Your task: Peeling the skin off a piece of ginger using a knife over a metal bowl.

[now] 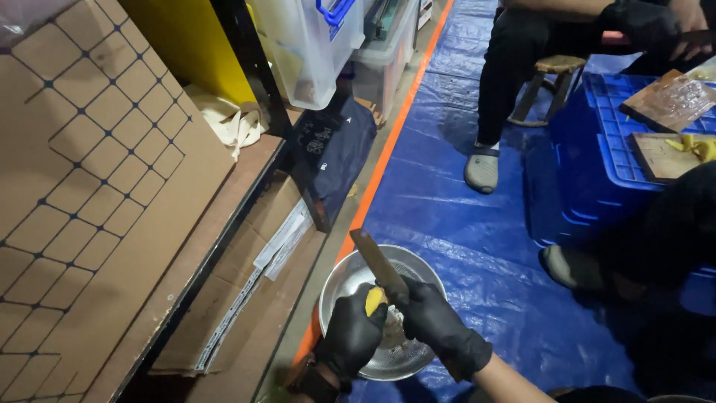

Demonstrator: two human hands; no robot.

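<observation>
Head view | left hand pinches yellow piece over steel bowl | right hand grips knife, blade touching piece | piece small, smooth, yellow

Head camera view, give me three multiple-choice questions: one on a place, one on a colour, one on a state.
1. Where are the hands working?
A. over the metal bowl
B. over the crate
C. on the shelf

2. What colour is the piece in the left hand?
A. red
B. yellow
C. green

3. What is the right hand doing?
A. hanging open
B. resting flat on the tarp
C. gripping a knife

Answers: 1 A, the bowl lies right beneath both gloves. 2 B, the piece shows yellow against the black glove. 3 C, its fingers close round the handle, blade pointing up.
</observation>
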